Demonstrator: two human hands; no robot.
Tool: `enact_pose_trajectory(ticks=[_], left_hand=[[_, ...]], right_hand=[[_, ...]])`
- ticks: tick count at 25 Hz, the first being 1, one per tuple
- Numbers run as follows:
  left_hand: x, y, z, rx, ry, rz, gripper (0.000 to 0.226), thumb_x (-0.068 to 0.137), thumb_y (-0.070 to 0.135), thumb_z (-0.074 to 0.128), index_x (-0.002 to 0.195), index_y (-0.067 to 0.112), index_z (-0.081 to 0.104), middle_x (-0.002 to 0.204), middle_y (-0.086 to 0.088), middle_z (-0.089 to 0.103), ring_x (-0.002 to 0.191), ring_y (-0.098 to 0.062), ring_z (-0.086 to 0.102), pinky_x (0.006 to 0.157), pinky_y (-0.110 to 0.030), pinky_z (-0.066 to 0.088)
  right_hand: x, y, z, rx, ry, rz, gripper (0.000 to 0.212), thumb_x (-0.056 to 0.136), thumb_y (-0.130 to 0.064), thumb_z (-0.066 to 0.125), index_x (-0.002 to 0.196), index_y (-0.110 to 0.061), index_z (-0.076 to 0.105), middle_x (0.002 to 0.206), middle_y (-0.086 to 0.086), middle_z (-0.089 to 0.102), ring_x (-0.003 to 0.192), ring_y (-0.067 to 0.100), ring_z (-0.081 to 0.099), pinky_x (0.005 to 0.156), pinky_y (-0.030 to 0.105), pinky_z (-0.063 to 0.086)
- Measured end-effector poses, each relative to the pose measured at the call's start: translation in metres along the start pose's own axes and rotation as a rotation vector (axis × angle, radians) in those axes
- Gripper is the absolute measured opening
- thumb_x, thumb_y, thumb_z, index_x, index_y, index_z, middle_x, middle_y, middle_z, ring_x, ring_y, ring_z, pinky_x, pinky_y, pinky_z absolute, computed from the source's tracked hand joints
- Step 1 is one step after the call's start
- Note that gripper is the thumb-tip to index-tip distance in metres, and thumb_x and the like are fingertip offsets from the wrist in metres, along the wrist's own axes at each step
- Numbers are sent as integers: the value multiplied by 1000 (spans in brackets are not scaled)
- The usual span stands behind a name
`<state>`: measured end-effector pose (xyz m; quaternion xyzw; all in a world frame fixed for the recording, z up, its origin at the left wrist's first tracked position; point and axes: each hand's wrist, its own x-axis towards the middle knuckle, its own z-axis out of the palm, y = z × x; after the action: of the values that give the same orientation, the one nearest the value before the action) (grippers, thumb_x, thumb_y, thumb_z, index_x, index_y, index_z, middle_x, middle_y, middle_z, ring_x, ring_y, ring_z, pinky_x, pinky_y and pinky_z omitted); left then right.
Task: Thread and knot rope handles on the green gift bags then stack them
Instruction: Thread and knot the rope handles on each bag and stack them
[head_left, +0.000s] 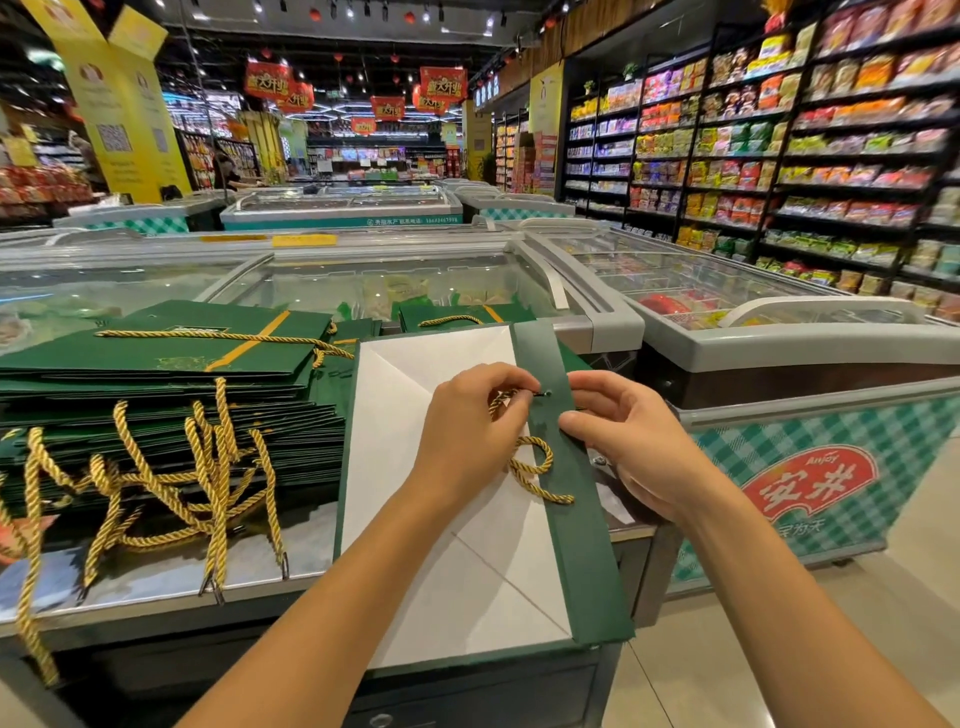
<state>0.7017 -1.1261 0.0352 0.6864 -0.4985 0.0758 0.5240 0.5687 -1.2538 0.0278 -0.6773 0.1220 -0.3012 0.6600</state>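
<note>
Both hands are busy at the bag (441, 545). The left hand (467, 436) pinches the tip of a gold rope (535, 467) and holds it right at a small hole (547, 393) in the bag's green strip (576, 545). The right hand (628, 447) grips the edge of that strip, thumb on top, just right of the hole. The rest of the rope lies in a curl on the bag, below the left hand.

The bag lies flat on the worktop (156, 577), white inside facing up, with the green strip down its right side. Its near end reaches the front edge of the worktop.

Left of the bag sits a tall stack (171, 364) of flat green bags. The top one has a gold rope handle lying across it. Loose ropes (156, 483) lie in a bunch left of the bag, in front of the stack, and their ends hang over the worktop edge. Just behind the bag is one more green bag with a gold handle.

The worktop is the grey top of a shop freezer, and its glass lid (363, 280) shows behind the bag. Right of the bag stands another freezer (810, 483) with green and white checks and a red label. Farther right are tall dark shelves (831, 130) full of bright packets. Far behind the bag there are more freezers, red signs (441, 83) hanging from the dark ceiling, and a yellow pillar (119, 104) off to the left. The floor (779, 649) right of the bag has pale tiles.
</note>
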Motion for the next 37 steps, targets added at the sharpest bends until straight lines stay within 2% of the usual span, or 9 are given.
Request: enact_pose_trajectory(ticks=[5,11,15,20,26,30,32,34,37], left_hand=[[-4,-10,10,-35,44,-31,13,93,19,68,102,22,78,97,8,75,91,-9,68,84,-37,59],[-1,-3,13,-2,46,-73,13,93,25,70,102,23,79,95,7,76,89,-12,68,82,-40,60],[-2,2,13,13,81,-68,13,92,24,71,100,19,79,93,5,76,84,-13,68,80,-37,60],[-4,1,14,-18,77,-79,13,92,22,72,101,18,80,94,4,76,86,-14,68,80,-37,60],[-6,2,14,-67,85,-56,13,90,17,74,101,15,80,94,2,76,84,-9,66,77,-24,57],[-6,0,16,-48,56,-36,12,89,19,74,101,18,79,94,4,76,85,-9,67,78,-27,58],[-5,-1,17,-65,51,-57,12,90,18,73,101,19,79,95,4,76,86,-8,66,79,-26,57],[-6,-1,18,-83,65,-65,13,90,15,74,101,18,79,94,5,73,82,-4,62,74,-19,54],[-5,-1,20,-131,52,-82,12,88,13,75,99,17,79,93,5,71,80,-6,61,73,-20,53]], right_hand=[[-2,4,-3,-27,-42,-56,33,93,11,62,121,-5,61,113,13,74,104,27,73,84,32,60],[-2,5,-4,-45,-50,-84,30,93,11,62,116,-6,62,112,12,74,102,28,73,82,32,61],[-3,6,-5,-74,-50,-111,28,94,9,62,116,-7,63,114,10,74,104,33,71,82,34,61],[-5,5,-4,-99,-53,-132,28,94,8,63,117,-7,64,112,8,74,97,26,72,80,31,60],[-7,6,-4,-119,-49,-148,27,95,6,62,117,-9,64,110,5,75,94,20,73,79,31,60],[-7,6,-3,-157,-34,-156,27,96,5,61,118,-10,66,108,3,75,90,14,70,78,27,59],[-4,8,-3,-161,-17,-145,29,100,5,52,118,-11,68,109,3,75,96,20,72,80,30,60],[-2,9,-3,-163,15,-139,31,104,2,46,118,-13,69,109,5,76,100,32,71,85,41,62],[-2,8,-1,-136,61,-167,17,101,-5,59,113,-9,70,103,8,77,96,29,74,84,42,62]])
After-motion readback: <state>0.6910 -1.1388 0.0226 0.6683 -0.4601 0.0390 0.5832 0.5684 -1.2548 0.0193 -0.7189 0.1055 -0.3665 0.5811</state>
